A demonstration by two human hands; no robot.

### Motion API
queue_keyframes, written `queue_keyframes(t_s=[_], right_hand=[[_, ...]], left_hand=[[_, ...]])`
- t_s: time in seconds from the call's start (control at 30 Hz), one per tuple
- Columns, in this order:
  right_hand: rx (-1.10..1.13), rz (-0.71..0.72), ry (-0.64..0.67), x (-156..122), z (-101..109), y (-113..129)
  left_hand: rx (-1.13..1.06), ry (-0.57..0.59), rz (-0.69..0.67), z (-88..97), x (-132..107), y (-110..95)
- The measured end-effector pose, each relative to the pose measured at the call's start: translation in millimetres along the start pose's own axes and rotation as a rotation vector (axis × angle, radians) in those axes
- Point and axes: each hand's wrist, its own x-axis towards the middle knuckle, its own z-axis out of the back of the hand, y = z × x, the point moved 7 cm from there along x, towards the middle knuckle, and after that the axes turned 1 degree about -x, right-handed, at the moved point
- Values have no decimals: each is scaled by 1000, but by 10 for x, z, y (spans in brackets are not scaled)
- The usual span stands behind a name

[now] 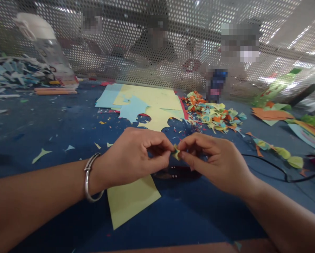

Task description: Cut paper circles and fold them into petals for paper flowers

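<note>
My left hand (139, 156), with a silver bangle at the wrist, pinches one side of a small yellow paper piece (176, 154). The fingertips of my right hand (218, 160) close on its other side; a bit of green shows on it. Both hands hover over a dark, shiny object (173, 173), mostly hidden beneath them. Under my left wrist lies a yellow paper sheet (132, 205). Beyond my hands is a stack of yellow and blue paper (157, 116) with rounded cut-outs. To its right sits a heap of small folded paper pieces (211, 114).
A white-capped clear bottle (54, 56) stands back left beside a pile of thin strips (15, 73). On the right are a black cable (273, 163) and orange paper (272, 114). Paper scraps (41, 154) dot the blue table. Behind a perforated screen (115, 66) are people.
</note>
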Motion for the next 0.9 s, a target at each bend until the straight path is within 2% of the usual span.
queue_keyframes(t_s=[0.17, 0.37, 0.67, 0.9], right_hand=[[-29, -7, -34, 12, 5, 12], [-23, 11, -62, 8, -5, 44], [-41, -7, -82, 24, -4, 7], [-139, 54, -72, 33, -34, 39]], left_hand=[[4, -24, -6, -12, -31, -24], [74, -40, -75, 6, -41, -77], [11, -31, -7, -21, -42, -10], [17, -9, 44, -66, -28, 51]])
